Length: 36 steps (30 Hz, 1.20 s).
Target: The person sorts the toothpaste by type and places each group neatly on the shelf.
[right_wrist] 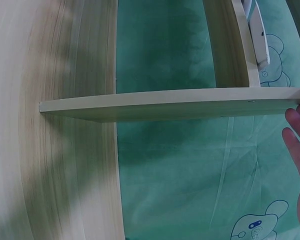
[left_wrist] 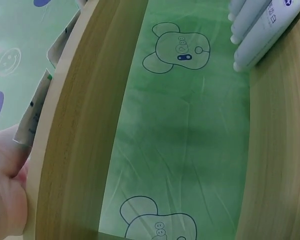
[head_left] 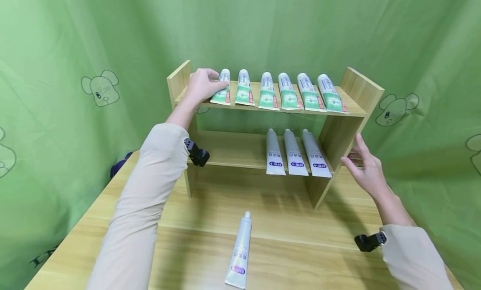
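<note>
On the wooden rack's top board point(head_left: 300, 107), my left hand point(head_left: 203, 84) pinches the leftmost green-and-white toothpaste tube point(head_left: 222, 96), thumb across its front and fingers at its far side. In the left wrist view, that hand point(left_wrist: 7, 192) shows at the lower left, by the flat end of the tube point(left_wrist: 32, 112). My right hand point(head_left: 367, 173) rests with loosely spread fingers against the rack's right side panel point(head_left: 343, 133); its fingertips also touch the panel's edge in the right wrist view. Several more green-and-white tubes point(head_left: 268, 94) lie in a row rightward, caps pointing back.
Three silver toothpaste tubes point(head_left: 294, 154) lie at the right of the lower shelf point(head_left: 229, 145). Another silver tube point(head_left: 239, 252) lies on the wooden table point(head_left: 203, 256) in front, its cap toward the rack. A green curtain point(head_left: 263, 27) hangs behind.
</note>
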{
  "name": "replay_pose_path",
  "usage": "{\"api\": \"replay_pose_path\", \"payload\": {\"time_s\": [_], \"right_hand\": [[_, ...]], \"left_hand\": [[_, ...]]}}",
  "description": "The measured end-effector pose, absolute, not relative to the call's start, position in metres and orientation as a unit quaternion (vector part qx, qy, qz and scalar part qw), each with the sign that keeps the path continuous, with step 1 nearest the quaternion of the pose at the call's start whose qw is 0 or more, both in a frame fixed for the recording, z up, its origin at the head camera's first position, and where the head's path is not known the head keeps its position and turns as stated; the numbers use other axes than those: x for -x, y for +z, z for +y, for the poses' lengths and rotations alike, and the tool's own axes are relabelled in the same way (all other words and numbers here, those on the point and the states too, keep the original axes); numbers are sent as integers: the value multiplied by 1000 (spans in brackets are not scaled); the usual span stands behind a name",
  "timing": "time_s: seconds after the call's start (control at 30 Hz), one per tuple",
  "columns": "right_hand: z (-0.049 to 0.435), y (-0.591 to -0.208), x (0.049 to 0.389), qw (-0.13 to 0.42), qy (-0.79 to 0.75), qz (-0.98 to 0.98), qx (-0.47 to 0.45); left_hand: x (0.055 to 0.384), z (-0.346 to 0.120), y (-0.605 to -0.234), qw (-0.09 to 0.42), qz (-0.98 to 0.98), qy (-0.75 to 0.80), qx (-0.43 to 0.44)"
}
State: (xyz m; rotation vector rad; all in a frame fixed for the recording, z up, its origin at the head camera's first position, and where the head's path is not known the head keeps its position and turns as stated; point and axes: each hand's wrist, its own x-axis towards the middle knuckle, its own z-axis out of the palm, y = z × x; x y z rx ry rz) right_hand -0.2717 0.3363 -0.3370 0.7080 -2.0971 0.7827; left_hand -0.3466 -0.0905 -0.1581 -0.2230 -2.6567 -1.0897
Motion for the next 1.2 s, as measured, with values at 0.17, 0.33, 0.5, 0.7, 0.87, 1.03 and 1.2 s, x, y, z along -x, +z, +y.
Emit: {"api": "replay_pose_path", "payload": {"time_s": [0.17,0.33,0.5,0.7,0.87,1.03,1.2], "right_hand": [[336,-337,273,388,310,-820,-283],[335,-339,273,385,314,-821,-280],[334,-339,272,380,313,-824,-280],[333,-338,272,387,307,-821,-287],[332,-336,270,389,302,-820,-290],[334,-336,269,387,300,-823,-287],[336,-336,268,389,297,-824,-285]], "left_hand": [[341,-92,-157,150,-890,-428,51],[327,-104,-162,202,-823,-529,42],[302,-111,-174,233,-764,-593,97],[274,-109,-192,203,-742,-615,174],[258,-112,-215,155,-731,-635,194],[248,-111,-243,111,-732,-640,203],[242,-105,-275,61,-735,-642,209]]}}
